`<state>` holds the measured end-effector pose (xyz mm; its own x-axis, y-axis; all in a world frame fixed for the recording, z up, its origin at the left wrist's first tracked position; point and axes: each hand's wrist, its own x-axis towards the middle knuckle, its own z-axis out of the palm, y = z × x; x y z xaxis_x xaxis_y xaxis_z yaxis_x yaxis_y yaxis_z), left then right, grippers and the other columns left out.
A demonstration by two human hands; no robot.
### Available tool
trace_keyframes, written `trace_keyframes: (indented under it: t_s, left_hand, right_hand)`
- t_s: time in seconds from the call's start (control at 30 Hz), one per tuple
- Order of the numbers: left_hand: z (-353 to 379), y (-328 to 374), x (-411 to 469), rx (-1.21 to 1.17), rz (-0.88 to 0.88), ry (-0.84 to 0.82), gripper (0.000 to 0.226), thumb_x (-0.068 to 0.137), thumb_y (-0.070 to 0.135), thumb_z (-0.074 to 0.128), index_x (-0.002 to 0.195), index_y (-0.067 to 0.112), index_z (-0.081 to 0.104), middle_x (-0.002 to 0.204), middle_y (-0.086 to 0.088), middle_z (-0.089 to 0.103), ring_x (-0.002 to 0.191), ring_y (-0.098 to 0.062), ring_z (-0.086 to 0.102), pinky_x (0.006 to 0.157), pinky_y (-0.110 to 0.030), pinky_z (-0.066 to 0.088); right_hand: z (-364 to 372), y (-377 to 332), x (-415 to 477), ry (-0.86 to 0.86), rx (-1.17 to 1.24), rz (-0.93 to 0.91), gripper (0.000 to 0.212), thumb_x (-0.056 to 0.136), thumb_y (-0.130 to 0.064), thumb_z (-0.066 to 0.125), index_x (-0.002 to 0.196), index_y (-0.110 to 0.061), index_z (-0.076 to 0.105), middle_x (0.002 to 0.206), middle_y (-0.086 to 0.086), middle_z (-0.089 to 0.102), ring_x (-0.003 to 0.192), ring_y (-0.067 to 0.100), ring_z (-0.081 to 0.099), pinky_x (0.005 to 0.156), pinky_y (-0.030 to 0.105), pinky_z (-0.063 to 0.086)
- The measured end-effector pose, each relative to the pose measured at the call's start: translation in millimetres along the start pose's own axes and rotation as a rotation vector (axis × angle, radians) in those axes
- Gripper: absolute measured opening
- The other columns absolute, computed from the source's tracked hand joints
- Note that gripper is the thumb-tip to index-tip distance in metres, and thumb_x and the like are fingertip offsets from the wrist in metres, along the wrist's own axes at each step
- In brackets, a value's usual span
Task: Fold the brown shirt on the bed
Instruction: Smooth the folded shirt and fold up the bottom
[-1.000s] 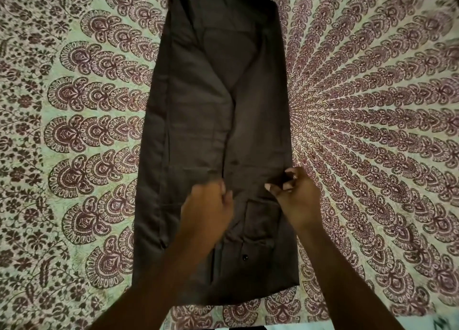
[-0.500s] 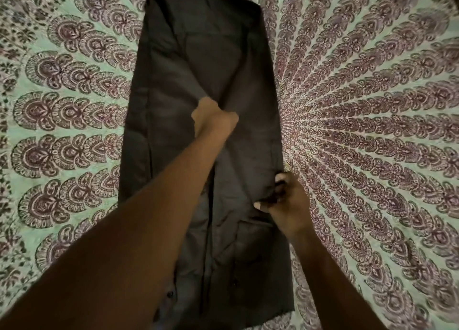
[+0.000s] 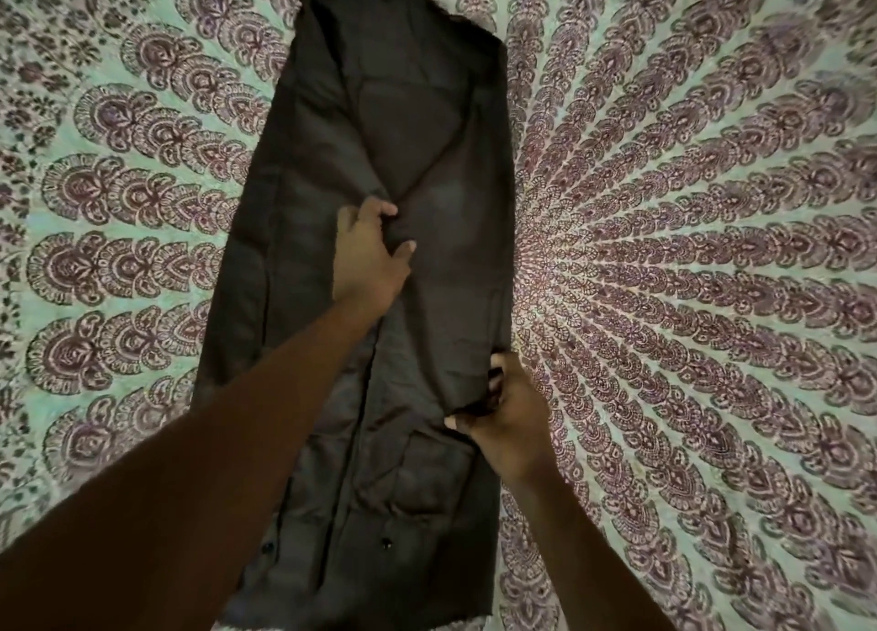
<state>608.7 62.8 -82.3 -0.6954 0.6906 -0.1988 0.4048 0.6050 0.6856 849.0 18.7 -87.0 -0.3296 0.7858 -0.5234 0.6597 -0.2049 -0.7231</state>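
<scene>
The brown shirt [image 3: 427,165] lies flat on the bed as a long narrow strip, both sides folded in toward the middle. Two chest pockets and dark buttons show on its near end. My left hand [image 3: 368,250] reaches out to the middle of the strip and pinches the folded-in flap where the two flaps meet. My right hand [image 3: 505,414] grips the cuff end of the right flap at the shirt's right edge, closer to me.
A bed cover [image 3: 688,250] printed with maroon and pale green fan motifs spreads under the shirt on every side. Its pattern radiates from a point just right of the shirt.
My left hand has gone from beside the right hand out to the middle of the shirt and taken hold of the flap there. The right hand has kept its grip at the right edge.
</scene>
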Motion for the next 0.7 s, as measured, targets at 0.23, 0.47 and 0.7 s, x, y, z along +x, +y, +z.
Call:
trace_keyframes:
  t_s: [0.23, 0.47, 0.7]
  left_hand:
    - [-4, -15, -24, 0.024, 0.065, -0.07, 0.057, 0.085, 0.014, 0.081, 0.135, 0.016, 0.054, 0.132, -0.011, 0.046, 0.105, -0.011, 0.05, 0.094, -0.014, 0.038]
    - [-5, -19, -30, 0.076, 0.1, -0.107, 0.048, 0.09, 0.015, 0.076, 0.134, 0.018, 0.055, 0.131, -0.011, 0.04, 0.101, -0.015, 0.049, 0.099, -0.028, 0.048]
    - [-2, -15, -29, 0.26, 0.174, -0.029, 0.046, 0.084, 0.025, 0.076, 0.126, 0.018, 0.057, 0.138, -0.014, 0.037, 0.123, -0.026, 0.047, 0.103, -0.05, 0.051]
  right_hand:
    - [-13, 0, -5, -0.221, -0.267, -0.065, 0.068, 0.056, -0.023, 0.096, 0.11, -0.021, 0.056, 0.089, -0.003, 0.076, 0.081, 0.017, 0.073, 0.07, 0.029, 0.059]
    - [-21, -10, -3, -0.322, -0.35, -0.095, 0.065, 0.062, -0.025, 0.097, 0.104, -0.025, 0.047, 0.076, -0.005, 0.067, 0.071, 0.016, 0.066, 0.064, 0.028, 0.05]
    - [-23, -7, 9, -0.324, -0.211, -0.052, 0.055, 0.059, -0.031, 0.099, 0.093, -0.022, 0.057, 0.08, -0.005, 0.074, 0.068, 0.013, 0.074, 0.063, 0.04, 0.064]
